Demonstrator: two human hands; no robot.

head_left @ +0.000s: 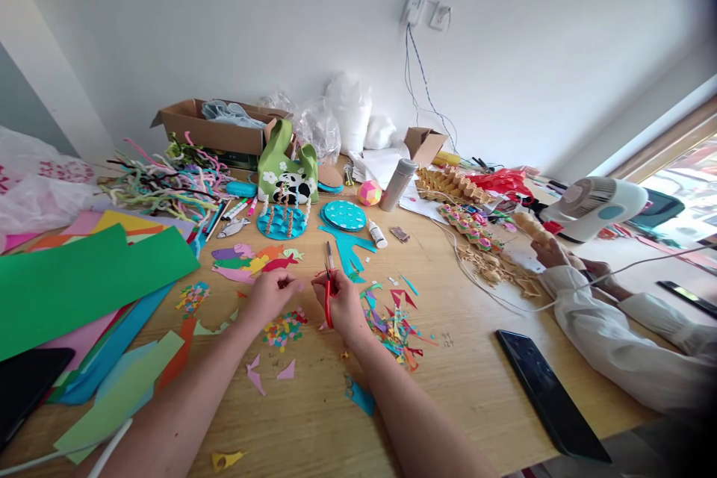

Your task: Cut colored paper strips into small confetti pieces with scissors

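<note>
We gripped red scissors (328,308) in our right hand (344,306), blades aimed far; our left hand (272,296) pinched what seemed a pink scrap (301,286), best held steady.

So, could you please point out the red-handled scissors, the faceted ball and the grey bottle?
Red-handled scissors (328,305): head view, on the handle.
Faceted ball (370,193): head view, middle of its visible side.
Grey bottle (398,186): head view, middle of its body.

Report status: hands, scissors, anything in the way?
Right hand holding red-handled scissors. Left hand alongside, grip unclear. Paper scraps, paper dots nearby; nothing visibly blocking hands.
</note>
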